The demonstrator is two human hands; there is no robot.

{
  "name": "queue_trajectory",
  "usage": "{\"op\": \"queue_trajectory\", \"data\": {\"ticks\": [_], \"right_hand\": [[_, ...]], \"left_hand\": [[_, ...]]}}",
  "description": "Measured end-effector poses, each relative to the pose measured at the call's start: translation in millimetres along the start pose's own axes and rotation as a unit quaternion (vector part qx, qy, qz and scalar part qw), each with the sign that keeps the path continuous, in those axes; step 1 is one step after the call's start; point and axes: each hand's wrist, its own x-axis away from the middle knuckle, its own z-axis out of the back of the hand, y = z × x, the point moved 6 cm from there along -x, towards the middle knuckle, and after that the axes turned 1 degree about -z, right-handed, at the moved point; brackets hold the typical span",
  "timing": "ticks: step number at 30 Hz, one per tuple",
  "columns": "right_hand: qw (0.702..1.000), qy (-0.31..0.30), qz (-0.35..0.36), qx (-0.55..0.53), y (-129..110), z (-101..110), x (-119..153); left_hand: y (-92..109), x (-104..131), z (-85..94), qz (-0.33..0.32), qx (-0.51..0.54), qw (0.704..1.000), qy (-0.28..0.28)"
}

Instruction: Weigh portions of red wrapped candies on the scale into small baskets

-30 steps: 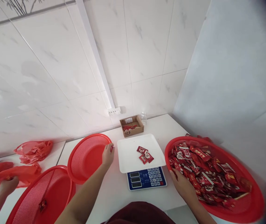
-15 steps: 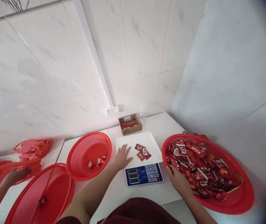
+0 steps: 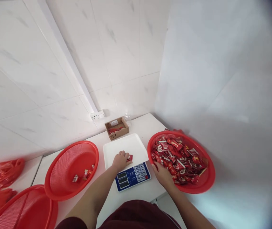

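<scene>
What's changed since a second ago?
The left hand let go of what it held; small packets now lie in the basket left of the scale. It moved right, over the red packets on the white tray; its grip is unclear. The right hand stays at the full basket; scale and cardboard box kept their places.

Table, white; tray, plain white. Scale: blue panel, white keys, one red key, dark displays framed in white. Right basket, red; its sweets red and maroon with white and yellow patches. Far left basket and near left basket: red, walls mesh-patterned. Bags, left: translucent red. Box: brown, black lettering, white label. Far wall: white, grey-veined. Right wall: pale blue-grey. Shirt: maroon.
</scene>
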Motion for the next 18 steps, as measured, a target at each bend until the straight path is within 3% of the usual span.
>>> {"op": "queue_trajectory", "data": {"ticks": [6,11,15,18], "right_hand": [[1.000,0.001,0.006,-0.012,-0.6,2.1,0.8],[0.999,0.000,0.008,-0.038,2.5,1.7,0.8],[0.995,-0.010,-0.001,-0.097,6.4,-1.4,-2.8],[0.992,-0.013,-0.004,-0.126,11.9,2.4,-8.0]], "left_hand": [[-17.2,6.0,4.2,0.092,0.060,0.994,0.028],[-39.1,28.6,26.7,0.150,0.114,0.977,0.097],[-85.8,65.7,58.3,0.221,0.126,0.952,0.171],[-136.6,108.2,76.3,0.317,0.135,0.904,0.254]]}}
